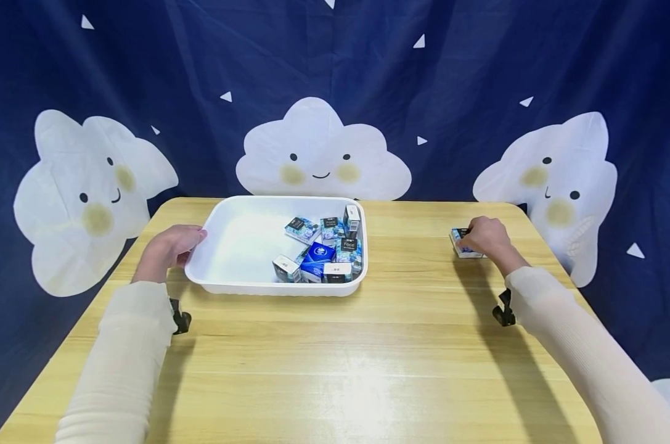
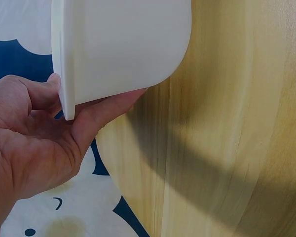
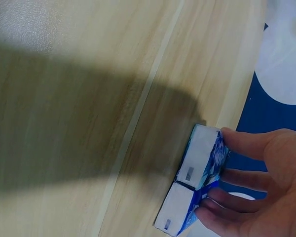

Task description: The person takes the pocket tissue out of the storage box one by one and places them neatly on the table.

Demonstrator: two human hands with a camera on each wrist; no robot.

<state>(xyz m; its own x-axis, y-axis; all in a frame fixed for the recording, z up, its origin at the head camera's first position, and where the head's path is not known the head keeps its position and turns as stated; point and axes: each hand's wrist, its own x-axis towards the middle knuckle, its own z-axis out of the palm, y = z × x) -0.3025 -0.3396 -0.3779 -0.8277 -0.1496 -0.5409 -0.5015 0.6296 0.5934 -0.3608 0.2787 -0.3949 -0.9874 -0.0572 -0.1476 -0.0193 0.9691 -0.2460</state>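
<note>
My left hand [image 1: 176, 243] grips the left side of a white plastic tray [image 1: 246, 288]. In the left wrist view, the thumb [image 2: 44, 94] lies on the tray's rim and the fingers reach under its wall. Several small blue and white tissue packs [image 1: 318, 259], some marked "Face", lie jumbled in the tray's right half. Over at the right, my right hand [image 1: 489, 237] holds a tissue pack [image 3: 200, 153] low at the wooden table, thumb at one end, fingers along its printed face. A second pack [image 3: 175, 210] sits end to end with it, under the other fingertips.
The wooden table [image 1: 335, 345] has rounded far corners. Behind it hangs a dark blue curtain [image 1: 368, 74] with smiling white clouds. Black wrist-camera mounts [image 1: 503, 308] hang beneath both cream sleeves. The tray's left half shows bare white bottom.
</note>
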